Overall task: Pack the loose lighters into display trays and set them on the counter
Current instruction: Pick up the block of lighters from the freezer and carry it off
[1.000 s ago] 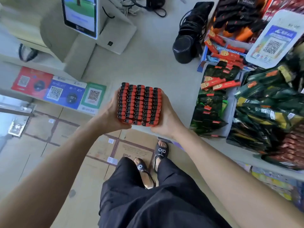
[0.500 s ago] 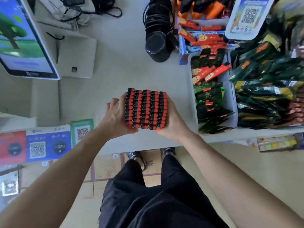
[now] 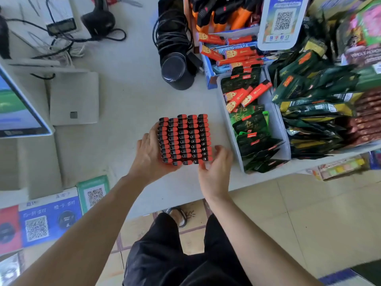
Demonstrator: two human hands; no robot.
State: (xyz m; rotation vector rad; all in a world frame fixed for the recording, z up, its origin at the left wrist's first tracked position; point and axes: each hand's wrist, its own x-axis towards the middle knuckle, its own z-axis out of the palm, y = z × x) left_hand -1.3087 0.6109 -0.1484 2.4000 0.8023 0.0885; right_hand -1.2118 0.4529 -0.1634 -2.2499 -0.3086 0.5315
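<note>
A display tray packed with rows of red and black lighters (image 3: 184, 139) is over the grey counter (image 3: 127, 96), near its front edge. My left hand (image 3: 150, 155) grips the tray's left side and near corner, thumb curled under its front edge. My right hand (image 3: 216, 168) is at the tray's near right corner with relaxed fingers, just off it or barely touching. Whether the tray rests on the counter or is still held slightly above it, I cannot tell.
To the right, a grey bin (image 3: 276, 124) holds green packets and red boxes, with more snack packs beyond. A black speaker with coiled cable (image 3: 175, 69) stands behind the tray. A payment terminal (image 3: 20, 106) and its base are at the left. QR code sign (image 3: 282, 21) at back.
The tray has moved forward over the counter and lower. My right hand has come off the tray's right side and opened; my left hand still holds it.
</note>
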